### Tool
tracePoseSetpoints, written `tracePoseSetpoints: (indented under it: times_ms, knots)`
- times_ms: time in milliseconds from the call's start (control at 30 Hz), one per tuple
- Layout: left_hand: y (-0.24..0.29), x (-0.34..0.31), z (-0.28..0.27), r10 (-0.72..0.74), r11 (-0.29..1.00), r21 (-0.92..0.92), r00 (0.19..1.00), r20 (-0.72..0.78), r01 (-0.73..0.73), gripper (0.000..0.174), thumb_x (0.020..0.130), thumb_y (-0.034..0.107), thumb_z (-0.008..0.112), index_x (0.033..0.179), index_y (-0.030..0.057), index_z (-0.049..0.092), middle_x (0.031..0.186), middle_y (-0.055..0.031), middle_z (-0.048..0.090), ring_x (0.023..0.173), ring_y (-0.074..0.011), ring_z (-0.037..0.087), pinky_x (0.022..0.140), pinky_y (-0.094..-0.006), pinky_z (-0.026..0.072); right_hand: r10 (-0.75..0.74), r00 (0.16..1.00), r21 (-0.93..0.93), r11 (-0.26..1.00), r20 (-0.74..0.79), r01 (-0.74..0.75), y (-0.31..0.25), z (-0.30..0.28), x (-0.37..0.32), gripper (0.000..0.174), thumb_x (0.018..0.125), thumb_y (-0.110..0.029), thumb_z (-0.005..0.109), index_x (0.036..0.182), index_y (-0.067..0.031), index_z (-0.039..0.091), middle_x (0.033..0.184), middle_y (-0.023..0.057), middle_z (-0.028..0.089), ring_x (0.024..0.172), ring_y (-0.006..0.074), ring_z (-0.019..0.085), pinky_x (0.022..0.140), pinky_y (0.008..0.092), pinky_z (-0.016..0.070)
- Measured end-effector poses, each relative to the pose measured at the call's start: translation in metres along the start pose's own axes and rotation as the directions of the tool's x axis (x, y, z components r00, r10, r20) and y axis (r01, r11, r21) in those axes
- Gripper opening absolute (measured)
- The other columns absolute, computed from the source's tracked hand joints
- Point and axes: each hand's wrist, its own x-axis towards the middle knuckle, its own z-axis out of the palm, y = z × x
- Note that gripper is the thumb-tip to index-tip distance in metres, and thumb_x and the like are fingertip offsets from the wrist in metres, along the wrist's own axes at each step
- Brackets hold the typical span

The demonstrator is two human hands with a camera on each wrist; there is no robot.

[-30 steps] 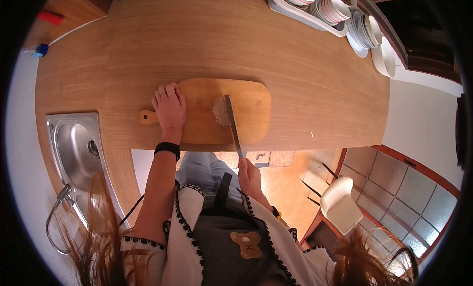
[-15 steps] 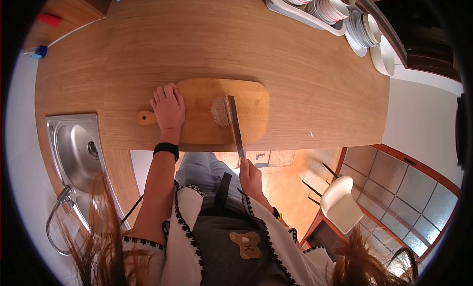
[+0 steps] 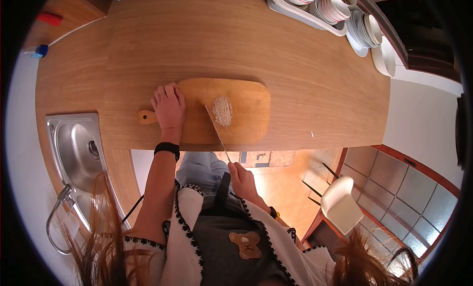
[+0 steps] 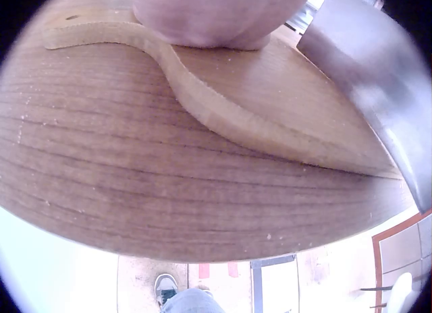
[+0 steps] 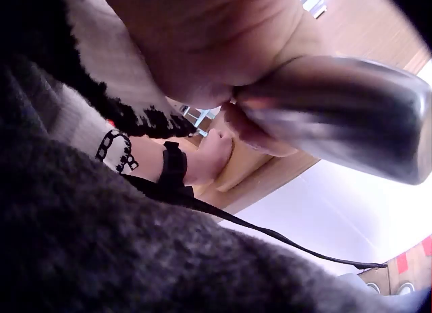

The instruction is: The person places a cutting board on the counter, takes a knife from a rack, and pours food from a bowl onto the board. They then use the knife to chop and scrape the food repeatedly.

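Observation:
My left hand (image 3: pixel 169 109) rests on the handle end of a wooden cutting board (image 3: pixel 256 113). The heel of that hand (image 4: pixel 216 19) presses the board in the left wrist view. With my right hand (image 3: pixel 242 181) I grip a kitchen knife (image 3: pixel 217 131) by its metal handle (image 5: pixel 337 114). Its blade reaches over the board's near edge, its tip just left of a small pile of pale, finely chopped food (image 3: pixel 222 112). In the left wrist view the broad blade (image 4: pixel 378 83) stands at the right, over the board.
A steel sink (image 3: pixel 74 143) with a faucet is set in the counter (image 3: pixel 148 49) at the left. A rack (image 3: pixel 315 21) of stacked bowls and plates stands at the back right. A white chair (image 3: pixel 340 202) is on the floor at the right.
The knife has swung from the right side of the chopped pile to its left side, and my right hand has shifted slightly left. The left hand stays in place on the board.

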Motion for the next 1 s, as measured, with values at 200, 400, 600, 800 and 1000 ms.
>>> tracePoseSetpoints:
  times_ms: [200,400,600,800,1000]
  knots:
    - [0.000,0.000,0.000,0.008,1.000,-0.002,1.000,-0.008,-0.008,0.009,0.088,0.016,0.049,0.095,0.0094,0.049,0.093,-0.0115,0.053,0.092,-0.0303,0.051,0.079,-0.0420,0.0376,0.022,0.999,0.012,1.000,-0.048,-0.021,0.009,0.002,0.005,0.045,0.098,-0.036,0.041,0.074,0.0009,0.049,0.053,0.0136,0.047,0.048,0.0248,0.048,0.049,0.0362,0.0371]
    - [0.001,0.000,-0.001,0.002,1.000,-0.009,1.000,0.003,-0.002,0.010,0.089,0.016,0.049,0.095,0.0093,0.049,0.093,-0.0115,0.053,0.092,-0.0303,0.051,0.079,-0.0422,0.0379,-0.006,0.993,0.013,1.000,-0.114,0.007,0.008,-0.004,0.008,0.044,0.098,-0.037,0.038,0.074,-0.0010,0.048,0.058,0.0237,0.050,0.058,0.0450,0.052,0.048,0.0480,0.0363]
    - [0.001,0.001,0.000,-0.002,1.000,-0.007,1.000,0.004,0.002,0.010,0.089,0.016,0.049,0.096,0.0092,0.049,0.093,-0.0114,0.054,0.092,-0.0304,0.051,0.078,-0.0424,0.0380,0.009,0.994,0.020,1.000,-0.109,-0.007,0.007,-0.005,0.010,0.043,0.098,-0.035,0.039,0.073,-0.0010,0.048,0.058,0.0241,0.051,0.058,0.0454,0.052,0.048,0.0482,0.0360]
    - [0.003,0.002,-0.003,-0.023,0.999,-0.021,0.999,0.029,0.024,0.010,0.089,0.016,0.048,0.096,0.0093,0.049,0.093,-0.0114,0.054,0.093,-0.0308,0.051,0.079,-0.0423,0.0377,0.009,0.991,0.044,0.999,-0.134,-0.003,0.004,-0.006,0.007,0.042,0.098,-0.034,0.039,0.074,-0.0001,0.048,0.058,0.0240,0.050,0.058,0.0441,0.052,0.049,0.0475,0.0364]
    - [0.003,0.001,-0.003,-0.027,0.999,-0.027,0.999,0.037,0.028,0.011,0.089,0.016,0.048,0.097,0.0090,0.049,0.095,-0.0118,0.054,0.095,-0.0308,0.051,0.080,-0.0427,0.0377,0.010,0.991,0.070,0.998,-0.132,-0.001,0.005,-0.008,0.010,0.040,0.098,-0.031,0.041,0.074,0.0002,0.048,0.059,0.0239,0.050,0.057,0.0437,0.052,0.048,0.0464,0.0364]
